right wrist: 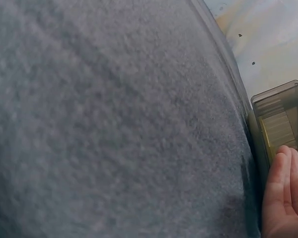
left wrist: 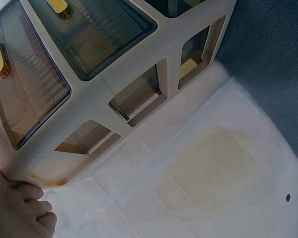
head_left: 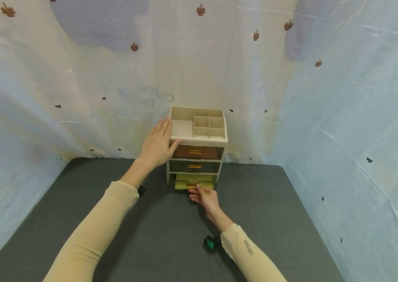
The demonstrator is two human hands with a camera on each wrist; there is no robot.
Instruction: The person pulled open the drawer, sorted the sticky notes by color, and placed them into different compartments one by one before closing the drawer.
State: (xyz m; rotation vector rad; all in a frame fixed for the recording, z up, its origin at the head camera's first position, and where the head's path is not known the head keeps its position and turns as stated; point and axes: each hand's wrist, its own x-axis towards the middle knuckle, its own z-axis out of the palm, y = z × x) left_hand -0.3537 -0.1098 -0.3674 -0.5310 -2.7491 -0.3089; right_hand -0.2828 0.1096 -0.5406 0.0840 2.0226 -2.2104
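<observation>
A cream desktop organizer [head_left: 199,140] stands on the dark table, with an open compartment top and three drawers with gold handles. The bottom drawer [head_left: 181,184] is partly pulled out, with something yellow-green inside. My right hand [head_left: 207,199] is at its handle [head_left: 192,185], thumb and forefinger pinching it. In the right wrist view, other fingers [right wrist: 283,183] extend in front of the clear drawer [right wrist: 273,101]; the thumb is cut off. My left hand [head_left: 157,145] rests against the organizer's upper left edge, fingers fairly straight. The left wrist view shows curled fingertips [left wrist: 37,206] beside the organizer's corner.
Pale patterned sheeting [head_left: 199,70] hangs behind and at both sides of the dark grey tabletop [head_left: 163,239]. The organizer's side wall [left wrist: 102,104] has several cut-out openings. A dark strap with a green patch [head_left: 210,243] is at the right wrist.
</observation>
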